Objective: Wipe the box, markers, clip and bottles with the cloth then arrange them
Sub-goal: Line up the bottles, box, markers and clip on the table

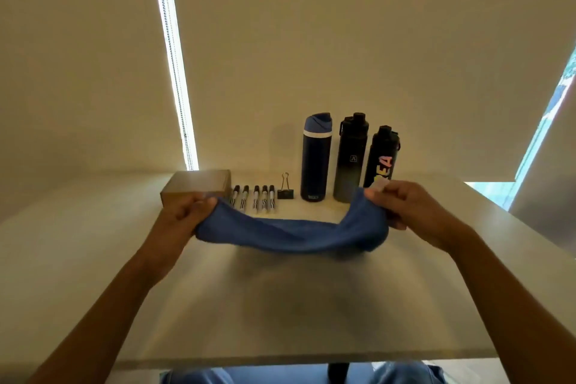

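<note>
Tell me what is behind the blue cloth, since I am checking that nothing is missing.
Behind the blue cloth: box, five markers, clip, three bottles in a row. The right hand and cloth cover the rightmost bottle's base.

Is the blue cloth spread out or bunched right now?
Bunched: the blue cloth hangs as a sagging, gathered band between the left hand and right hand, each gripping an end above the table.

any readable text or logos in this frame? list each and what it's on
"EA": coloured letters on the right bottle; anything before them is hidden by the right hand.
"A" in a small square: middle bottle.
Mark near the blue bottle's base: too small to read.
Markers' print: blurred, unreadable.
</note>
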Motion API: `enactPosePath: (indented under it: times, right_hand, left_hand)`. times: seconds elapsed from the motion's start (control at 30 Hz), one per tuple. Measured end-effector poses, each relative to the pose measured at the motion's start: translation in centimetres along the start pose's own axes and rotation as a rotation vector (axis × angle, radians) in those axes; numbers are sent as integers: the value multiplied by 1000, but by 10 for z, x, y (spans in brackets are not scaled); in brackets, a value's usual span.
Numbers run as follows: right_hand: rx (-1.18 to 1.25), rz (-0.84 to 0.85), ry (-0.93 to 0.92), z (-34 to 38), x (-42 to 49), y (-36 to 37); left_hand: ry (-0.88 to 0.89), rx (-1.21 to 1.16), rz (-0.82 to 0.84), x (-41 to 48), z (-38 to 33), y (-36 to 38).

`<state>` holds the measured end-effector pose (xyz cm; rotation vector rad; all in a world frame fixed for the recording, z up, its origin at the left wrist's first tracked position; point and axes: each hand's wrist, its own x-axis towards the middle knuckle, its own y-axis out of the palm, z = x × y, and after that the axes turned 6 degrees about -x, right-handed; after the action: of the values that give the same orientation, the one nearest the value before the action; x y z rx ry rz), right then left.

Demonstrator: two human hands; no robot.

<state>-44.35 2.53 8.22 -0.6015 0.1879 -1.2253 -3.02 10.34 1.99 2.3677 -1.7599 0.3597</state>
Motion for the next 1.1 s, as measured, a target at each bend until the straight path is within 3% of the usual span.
enactPosePath:
  times: [0.07, 0.17, 0.4, 0.5, 0.7, 0.83, 0.97, 1.1]
  right_hand:
    - [-37, 145, 82, -23, -14, 7]
    - [-8, 229, 152, -43, -21, 17]
    - [88, 92, 187, -80, -4, 30]
    - [120, -9, 212, -91, 7, 30]
    - [-18, -51, 295, -108, 32, 36]
    - [-227, -76, 306, -116, 45, 39]
    - [-494, -130, 198, -118, 54, 42]
    - [-735, 49, 285, -114, 64, 46]
  left_hand:
    - [-92, -3, 11, -24, 23, -2]
    - [-149, -12, -13, -33, 36, -2]
    - [-235, -92, -255, -10, 55, 24]
    - [-281, -20, -330, 12, 61, 33]
    - [-74, 501, -66, 52, 94, 27]
    - [-12, 668, -33, 70, 102, 23]
    - [-7, 814, -18, 72, 107, 19]
    - [-43, 988, 123, 79, 98, 22]
